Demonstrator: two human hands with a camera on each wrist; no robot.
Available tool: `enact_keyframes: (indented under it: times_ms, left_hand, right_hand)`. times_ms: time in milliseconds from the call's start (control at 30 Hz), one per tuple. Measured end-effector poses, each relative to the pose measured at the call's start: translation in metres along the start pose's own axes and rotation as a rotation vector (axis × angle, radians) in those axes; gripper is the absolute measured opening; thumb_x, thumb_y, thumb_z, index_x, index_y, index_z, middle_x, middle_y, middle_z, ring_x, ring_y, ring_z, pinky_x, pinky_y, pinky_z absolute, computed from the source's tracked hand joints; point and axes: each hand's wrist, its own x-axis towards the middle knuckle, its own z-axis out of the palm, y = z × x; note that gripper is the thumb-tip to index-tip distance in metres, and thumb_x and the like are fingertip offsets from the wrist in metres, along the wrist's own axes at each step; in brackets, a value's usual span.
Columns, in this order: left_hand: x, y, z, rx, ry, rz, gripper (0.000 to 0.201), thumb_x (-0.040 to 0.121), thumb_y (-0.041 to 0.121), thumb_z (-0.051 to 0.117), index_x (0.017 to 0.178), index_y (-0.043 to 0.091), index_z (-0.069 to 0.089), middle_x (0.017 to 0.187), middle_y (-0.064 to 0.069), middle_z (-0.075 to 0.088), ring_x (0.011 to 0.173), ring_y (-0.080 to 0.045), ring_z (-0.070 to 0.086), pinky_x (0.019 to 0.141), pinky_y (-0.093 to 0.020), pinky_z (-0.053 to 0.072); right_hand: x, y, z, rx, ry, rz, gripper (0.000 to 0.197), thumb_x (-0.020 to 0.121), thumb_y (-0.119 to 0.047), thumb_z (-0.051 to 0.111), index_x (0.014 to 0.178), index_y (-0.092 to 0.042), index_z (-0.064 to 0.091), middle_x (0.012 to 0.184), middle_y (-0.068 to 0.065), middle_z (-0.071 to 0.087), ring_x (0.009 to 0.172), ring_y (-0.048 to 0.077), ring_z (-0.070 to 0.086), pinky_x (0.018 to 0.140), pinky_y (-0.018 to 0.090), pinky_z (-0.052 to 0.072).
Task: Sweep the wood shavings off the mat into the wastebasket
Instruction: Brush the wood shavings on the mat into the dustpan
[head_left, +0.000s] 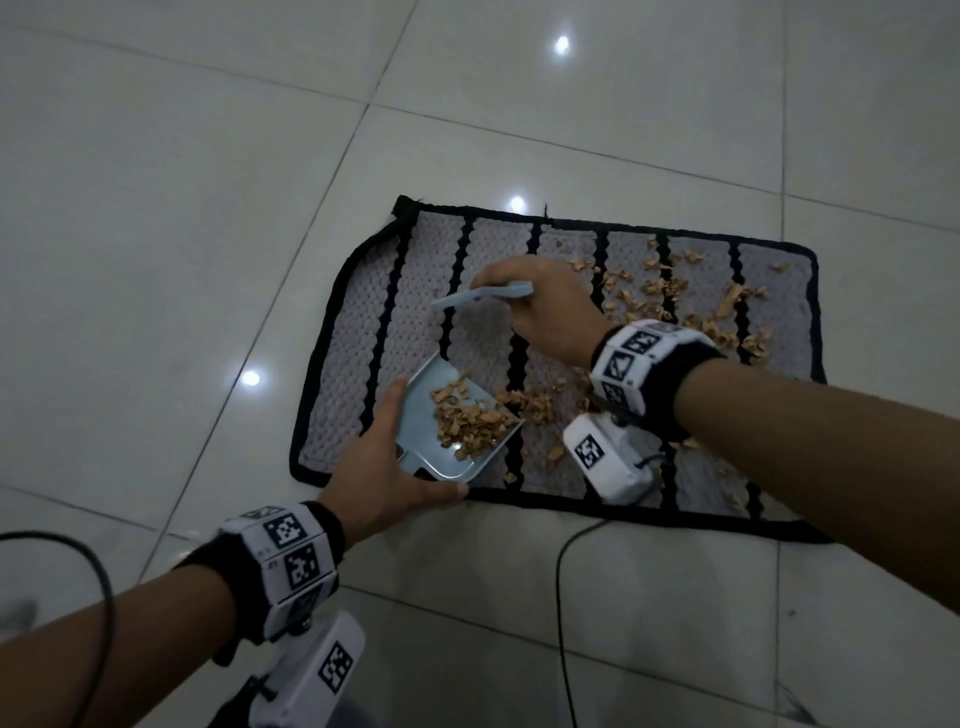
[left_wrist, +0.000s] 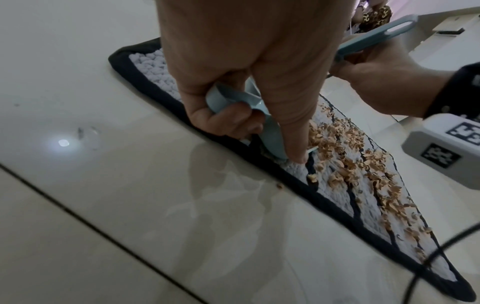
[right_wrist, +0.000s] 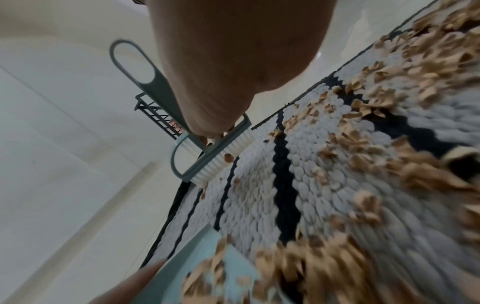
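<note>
my left hand grasps the pale blue plastic dustpan flat on the grey-and-black woven mat, so my right hand, clenched round the blue hand brush, should draw the tan wood shavings in short low strokes onto its lip.

My right hand hides brush bristles in head view. Dustpan and nearby shavings motion-blurred, cut off at bottom in right wrist view.
</note>
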Motion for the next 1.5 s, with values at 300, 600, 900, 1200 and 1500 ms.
enact_keyframes:
  times_ms: [300, 600, 900, 1200, 1500]
  left_hand:
    - [0.001, -0.005, -0.001, -0.066, -0.012, -0.033, 0.128, 0.061, 0.028, 0.092, 0.155, 0.031, 0.006, 0.125, 0.030, 0.039, 0.118, 0.002, 0.040, 0.075, 0.010, 0.031]
    - [0.002, -0.007, -0.004, -0.054, -0.020, -0.028, 0.129, 0.060, 0.040, 0.092, 0.154, 0.037, 0.003, 0.137, 0.021, 0.044, 0.120, -0.001, 0.046, 0.081, 0.004, 0.035]
    - [0.001, -0.006, -0.005, -0.049, -0.009, -0.017, 0.129, 0.059, 0.037, 0.093, 0.154, 0.036, 0.006, 0.134, 0.022, 0.045, 0.121, 0.000, 0.046, 0.086, 0.002, 0.037]
    - [0.028, 0.012, -0.022, 0.244, -0.099, 0.025, 0.133, 0.055, 0.053, 0.090, 0.155, 0.036, 0.004, 0.138, 0.006, 0.052, 0.118, -0.017, 0.055, 0.091, -0.024, 0.045]
    - [0.045, 0.026, -0.029, 0.315, -0.172, 0.046, 0.132, 0.058, 0.044, 0.092, 0.156, 0.032, 0.004, 0.146, 0.003, 0.046, 0.124, -0.018, 0.052, 0.092, -0.023, 0.042]
  right_hand:
    - [-0.007, 0.028, -0.010, -0.070, -0.182, -0.036, 0.033, 0.071, 0.007, 0.058, 0.099, 0.000, 0.073, 0.103, 0.023, 0.070, 0.093, 0.039, 0.066, 0.079, 0.055, 0.055]
    - [-0.020, 0.033, -0.041, 0.061, -0.075, -0.030, 0.035, 0.069, 0.012, 0.050, 0.095, 0.000, 0.070, 0.101, 0.018, 0.070, 0.094, 0.035, 0.065, 0.077, 0.054, 0.056]
    - [0.001, 0.017, -0.008, 0.010, -0.214, -0.095, 0.031, 0.068, 0.002, 0.053, 0.091, 0.001, 0.073, 0.100, 0.022, 0.070, 0.094, 0.040, 0.065, 0.079, 0.058, 0.054]
    - [-0.035, 0.052, -0.057, 0.024, -0.047, 0.030, 0.027, 0.082, -0.008, 0.053, 0.101, -0.001, 0.071, 0.098, 0.015, 0.072, 0.086, 0.023, 0.066, 0.072, 0.035, 0.057]
    - [-0.003, 0.066, -0.046, -0.246, 0.181, 0.327, 0.022, 0.094, -0.002, 0.045, 0.098, 0.003, 0.066, 0.079, 0.017, 0.061, 0.069, 0.025, 0.053, 0.066, 0.027, 0.030]
